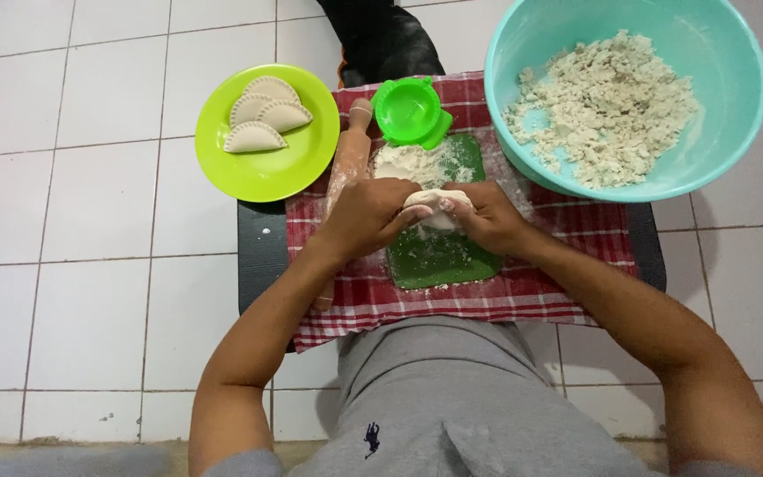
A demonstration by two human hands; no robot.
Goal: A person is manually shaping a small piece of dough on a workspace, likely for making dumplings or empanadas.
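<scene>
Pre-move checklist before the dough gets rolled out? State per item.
1. Dough piece held by left hand and right hand: ok.
2. Green board floured: ok.
3. Rolling pin within reach, beside left hand: ok.
4. Green press mould empty: ok.
5. Lime plate has free space: ok.
6. Dough evenly kneaded: cannot tell.

Bright, even light; soft shadows; sharp focus.
</scene>
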